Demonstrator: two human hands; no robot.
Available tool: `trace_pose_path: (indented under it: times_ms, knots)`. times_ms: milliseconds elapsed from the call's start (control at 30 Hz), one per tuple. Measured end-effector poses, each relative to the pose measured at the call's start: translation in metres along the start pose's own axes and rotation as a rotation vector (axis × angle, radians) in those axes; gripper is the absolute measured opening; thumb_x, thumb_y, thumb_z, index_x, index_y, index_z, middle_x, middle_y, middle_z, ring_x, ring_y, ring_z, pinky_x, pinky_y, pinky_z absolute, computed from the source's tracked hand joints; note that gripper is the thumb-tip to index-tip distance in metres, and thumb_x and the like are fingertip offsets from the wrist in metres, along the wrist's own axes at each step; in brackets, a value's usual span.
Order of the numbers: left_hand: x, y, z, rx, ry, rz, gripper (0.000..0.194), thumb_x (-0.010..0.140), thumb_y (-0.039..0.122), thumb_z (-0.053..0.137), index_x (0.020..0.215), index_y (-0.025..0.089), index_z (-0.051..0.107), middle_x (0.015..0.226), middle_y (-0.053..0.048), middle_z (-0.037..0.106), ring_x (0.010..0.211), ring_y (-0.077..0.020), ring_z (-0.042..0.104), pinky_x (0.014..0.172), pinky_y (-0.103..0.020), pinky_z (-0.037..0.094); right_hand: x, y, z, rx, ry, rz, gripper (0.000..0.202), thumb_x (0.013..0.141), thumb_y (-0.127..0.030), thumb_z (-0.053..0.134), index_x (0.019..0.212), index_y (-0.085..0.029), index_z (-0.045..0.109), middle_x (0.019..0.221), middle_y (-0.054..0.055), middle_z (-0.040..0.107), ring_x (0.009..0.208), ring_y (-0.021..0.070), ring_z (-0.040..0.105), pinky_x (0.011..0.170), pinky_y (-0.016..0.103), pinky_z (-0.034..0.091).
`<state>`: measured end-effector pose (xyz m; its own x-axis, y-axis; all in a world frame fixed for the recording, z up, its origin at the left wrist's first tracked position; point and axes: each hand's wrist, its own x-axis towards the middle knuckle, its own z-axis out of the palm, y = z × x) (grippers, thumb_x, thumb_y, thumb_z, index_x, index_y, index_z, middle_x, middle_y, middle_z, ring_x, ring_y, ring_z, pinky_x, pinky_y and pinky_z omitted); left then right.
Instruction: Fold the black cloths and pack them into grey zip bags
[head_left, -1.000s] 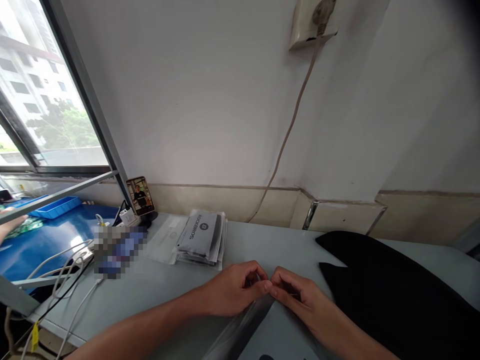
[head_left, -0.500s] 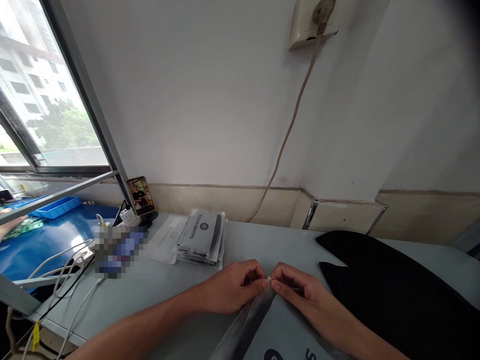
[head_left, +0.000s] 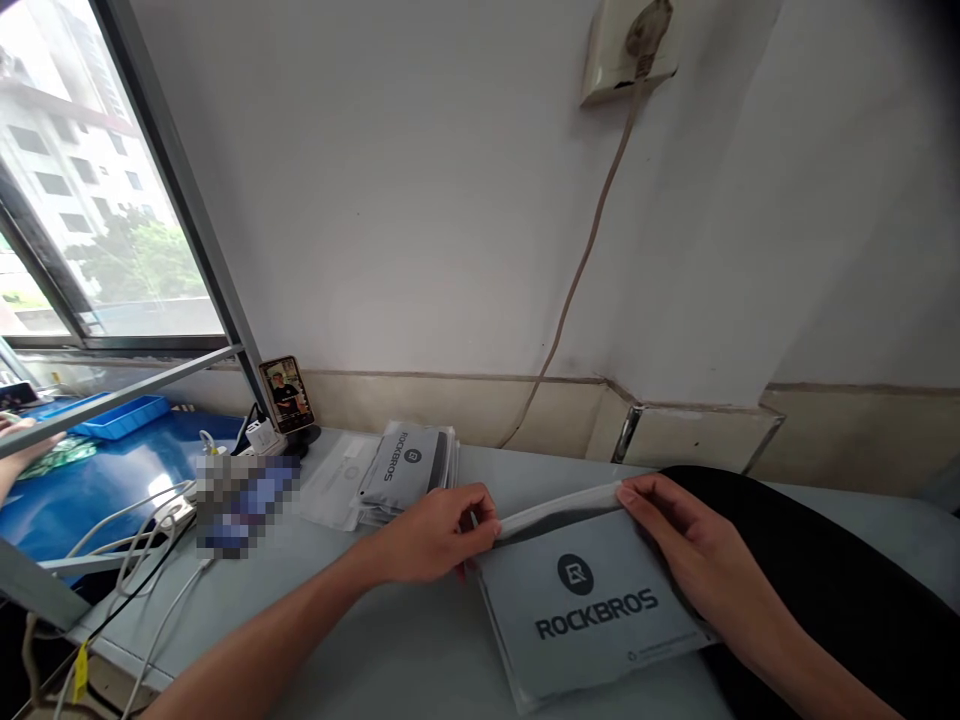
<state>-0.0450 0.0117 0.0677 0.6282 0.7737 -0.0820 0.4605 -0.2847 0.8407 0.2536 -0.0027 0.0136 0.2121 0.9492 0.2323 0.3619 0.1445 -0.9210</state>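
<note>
A ROCKBROS plastic bag (head_left: 592, 590), flat and grey with a black logo, hangs between my hands over the table. My left hand (head_left: 450, 535) pinches the left end of its top edge. At the other end, the fingers of my right hand (head_left: 679, 545) are closed on the top right corner. The clear strip along the top is stretched between them. A dark item shows inside, just below that strip. Black fabric (head_left: 817, 580) lies on the table, partly behind my right hand and forearm.
A stack of similar ROCKBROS bags (head_left: 409, 465) lies beyond my left hand, beside a clear bag (head_left: 341, 480). A phone on a stand (head_left: 287, 392), a power strip and white cables (head_left: 161, 510) are farther left. Beyond the frame, another person's hand (head_left: 26, 445) is near a blue tray (head_left: 124, 415).
My hands have moved apart from the same spot on the bag's edge to its two ends. The bag has turned and risen, so its printed front now shows.
</note>
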Motion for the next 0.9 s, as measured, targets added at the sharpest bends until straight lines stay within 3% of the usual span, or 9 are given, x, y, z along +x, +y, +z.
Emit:
trace_pose_path:
  times_ms: [133, 400, 600, 733, 800, 900]
  knots:
    - [0.000, -0.003, -0.002, -0.050, 0.066, -0.003, 0.038, 0.101, 0.058, 0.050, 0.095, 0.021, 0.054, 0.082, 0.000, 0.062, 0.067, -0.0147, 0.063, 0.061, -0.026, 0.050, 0.002, -0.005, -0.007, 0.009, 0.071, 0.039, 0.037, 0.087, -0.063, 0.065, 0.084, -0.026, 0.066, 0.073, 0.000, 0.060, 0.067, 0.0193, 0.052, 0.057, 0.028, 0.045]
    - [0.010, -0.013, 0.005, -0.265, 0.247, 0.065, 0.042, 0.100, 0.060, 0.054, 0.091, 0.019, 0.052, 0.083, 0.000, 0.058, 0.069, -0.0135, 0.062, 0.064, -0.028, 0.055, -0.001, -0.009, -0.006, 0.059, 0.086, 0.077, 0.035, 0.088, -0.062, 0.062, 0.088, -0.027, 0.062, 0.071, -0.002, 0.054, 0.064, 0.0189, 0.047, 0.054, 0.029, 0.043]
    - [0.015, -0.018, 0.022, -0.653, 0.049, 0.060, 0.051, 0.089, 0.054, 0.076, 0.120, 0.020, 0.054, 0.121, -0.013, 0.068, 0.107, -0.0267, 0.070, 0.076, -0.036, 0.062, -0.005, -0.006, -0.001, 0.125, 0.229, 0.123, 0.034, 0.090, -0.062, 0.061, 0.088, -0.028, 0.061, 0.073, -0.002, 0.053, 0.065, 0.0197, 0.048, 0.054, 0.031, 0.043]
    - [0.016, -0.016, 0.034, -0.727, -0.057, 0.057, 0.059, 0.084, 0.051, 0.082, 0.130, 0.019, 0.063, 0.134, -0.015, 0.067, 0.117, -0.0314, 0.068, 0.083, -0.041, 0.063, -0.009, -0.003, 0.001, 0.162, 0.291, 0.132, 0.035, 0.090, -0.064, 0.061, 0.092, -0.029, 0.062, 0.078, 0.000, 0.055, 0.068, 0.0207, 0.050, 0.054, 0.031, 0.044]
    - [0.017, -0.016, 0.034, -0.716, 0.026, 0.076, 0.055, 0.084, 0.053, 0.081, 0.122, 0.016, 0.068, 0.126, -0.016, 0.071, 0.112, -0.0306, 0.071, 0.085, -0.042, 0.063, -0.009, -0.003, 0.002, 0.205, 0.236, 0.119, 0.036, 0.089, -0.065, 0.063, 0.091, -0.029, 0.063, 0.078, 0.000, 0.054, 0.068, 0.0205, 0.050, 0.053, 0.031, 0.045]
    - [0.020, -0.018, 0.026, -0.743, 0.306, 0.056, 0.054, 0.083, 0.054, 0.082, 0.117, 0.015, 0.069, 0.118, -0.014, 0.074, 0.103, -0.0282, 0.072, 0.086, -0.043, 0.063, -0.008, -0.006, 0.000, 0.311, 0.042, 0.085, 0.035, 0.087, -0.062, 0.070, 0.083, -0.028, 0.064, 0.077, 0.000, 0.058, 0.070, 0.0207, 0.054, 0.059, 0.032, 0.053]
